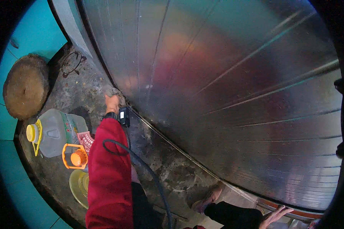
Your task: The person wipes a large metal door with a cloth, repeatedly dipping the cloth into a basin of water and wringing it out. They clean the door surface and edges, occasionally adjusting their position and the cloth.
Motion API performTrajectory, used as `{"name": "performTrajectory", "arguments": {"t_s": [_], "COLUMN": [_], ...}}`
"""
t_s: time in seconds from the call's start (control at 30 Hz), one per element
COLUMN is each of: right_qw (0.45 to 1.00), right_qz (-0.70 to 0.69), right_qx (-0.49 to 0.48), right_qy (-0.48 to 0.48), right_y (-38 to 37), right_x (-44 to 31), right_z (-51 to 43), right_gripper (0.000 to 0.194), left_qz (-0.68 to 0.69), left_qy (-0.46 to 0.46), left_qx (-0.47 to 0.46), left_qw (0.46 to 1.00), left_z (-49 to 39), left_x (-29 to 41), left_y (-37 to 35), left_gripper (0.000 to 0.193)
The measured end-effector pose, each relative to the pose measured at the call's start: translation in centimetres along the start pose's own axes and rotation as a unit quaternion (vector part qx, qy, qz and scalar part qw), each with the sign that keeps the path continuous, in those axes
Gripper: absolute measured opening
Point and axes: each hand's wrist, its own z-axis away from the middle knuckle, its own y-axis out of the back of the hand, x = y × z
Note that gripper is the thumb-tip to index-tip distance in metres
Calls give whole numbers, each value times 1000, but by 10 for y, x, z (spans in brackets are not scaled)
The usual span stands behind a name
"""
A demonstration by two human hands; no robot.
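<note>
My left hand (112,103), in a red sleeve with a black band at the wrist, presses a crumpled grey cloth (113,91) against the foot of a large shiny ribbed metal panel (172,94). A small black box with a white label (124,116) is beside the wrist, and a dark cable (149,169) runs down from near the sleeve. At the lower right, my right hand (276,216) is beyond a black trouser leg, its fingers extended and spread near the panel's lower edge. Nothing is visible in it; part of it is cut off by the frame.
On the stained concrete floor (166,160) at left stand a clear plastic jug with a yellow cap (53,134), an orange-capped bottle (78,157) and a yellowish basin (76,184). A round brown slab (25,86) leans on the turquoise wall (5,160). A foot (207,200) is by the panel.
</note>
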Motion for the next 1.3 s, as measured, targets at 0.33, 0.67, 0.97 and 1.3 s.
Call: {"name": "performTrajectory", "arguments": {"t_s": [0.33,0.67,0.97,1.3], "right_qw": [947,957,946,929], "right_qz": [-242,-166,-201,-290], "right_qx": [-14,-26,-39,-52], "right_qy": [-209,-237,-251,-222], "right_y": [8,28,33,43], "right_x": [-2,-29,-30,-34], "right_z": [3,-14,-17,-16], "right_gripper": [62,63,62,66], "left_qz": [97,92,82,178], "left_qy": [-6,-235,-54,-97], "left_qx": [-88,-70,-140,-245], "left_qw": [991,965,985,948], "left_z": [89,141,132,280], "left_x": [-37,21,-25,51], "left_y": [-12,-20,-8,-20], "left_gripper": [60,62,45,66]}}
